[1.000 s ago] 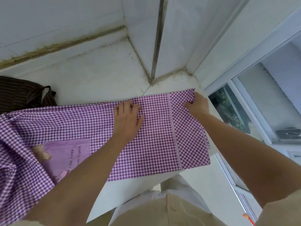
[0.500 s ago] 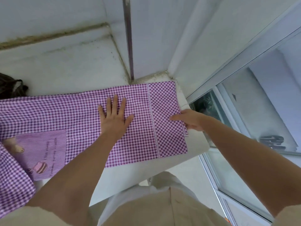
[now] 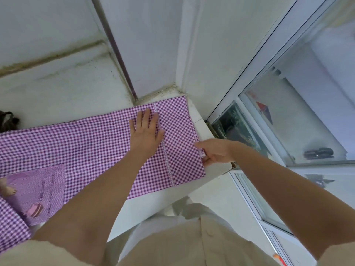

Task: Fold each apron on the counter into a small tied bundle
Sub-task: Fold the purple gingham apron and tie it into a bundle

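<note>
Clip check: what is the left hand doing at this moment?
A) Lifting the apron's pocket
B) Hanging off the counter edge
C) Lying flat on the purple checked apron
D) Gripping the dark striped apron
C: the left hand lies flat with straight fingers on the purple checked apron, while the right hand pinches the apron's right edge.

Left edge cuts off purple gingham apron (image 3: 86,146) and most of dark cloth (image 3: 8,120) behind it. Lettering on pocket (image 3: 41,191) too small to read. Right hand (image 3: 215,153): some fingertips hidden at apron hem.
</note>
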A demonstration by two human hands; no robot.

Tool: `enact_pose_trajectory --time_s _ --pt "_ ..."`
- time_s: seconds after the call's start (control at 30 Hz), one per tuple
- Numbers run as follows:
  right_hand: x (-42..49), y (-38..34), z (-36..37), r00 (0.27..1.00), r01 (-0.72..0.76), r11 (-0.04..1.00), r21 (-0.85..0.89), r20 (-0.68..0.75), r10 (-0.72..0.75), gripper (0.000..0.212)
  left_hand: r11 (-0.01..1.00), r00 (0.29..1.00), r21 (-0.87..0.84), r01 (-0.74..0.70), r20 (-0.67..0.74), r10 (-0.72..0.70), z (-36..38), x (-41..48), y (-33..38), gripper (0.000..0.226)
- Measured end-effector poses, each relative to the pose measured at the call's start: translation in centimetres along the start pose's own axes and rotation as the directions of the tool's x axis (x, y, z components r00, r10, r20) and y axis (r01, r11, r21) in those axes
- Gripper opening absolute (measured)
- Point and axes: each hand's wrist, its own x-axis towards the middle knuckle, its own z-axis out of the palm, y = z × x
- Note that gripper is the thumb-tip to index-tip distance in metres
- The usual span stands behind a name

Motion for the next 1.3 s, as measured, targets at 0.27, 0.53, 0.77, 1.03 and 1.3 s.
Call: enact_pose_trajectory --time_s 0.27,0.53,0.77,1.03,1.3 --pt "0.8 0.4 -0.1 0.986 0.075 0.997 0.008 -0.15 -0.073 0.037 0.999 0.991 0.042 -0.016 -0.13 0.021 -2.1 5.1 3.2 0.053" --pt "1.5 -0.6 -1.4 0.922 0.139 0.988 -0.067 -0.354 -0.154 0.028 0.986 0.982 -0.163 0.045 -0.175 -0.073 -2.6 7.1 5.5 0.044" --pt "1.9 -1.0 -1.5 0.946 0.1 0.994 -0.048 -0.304 -0.11 0.037 0.982 0.999 -0.185 -0.03 0.012 0.033 -2.2 5.2 7.3 0.038" --pt "1.0 0.2 -1.8 0.95 0.135 0.983 -0.122 -0.267 -0.164 0.021 0.957 0.92 -0.216 0.194 0.379 -0.101 -1.0 3.5 9.6 0.046" --pt "1.6 0.8 -1.1 0.864 0.136 0.947 -0.292 -0.433 -0.258 0.023 0.944 0.904 -0.267 0.195 0.422 -0.067 -1.3 2.9 9.5 0.036"
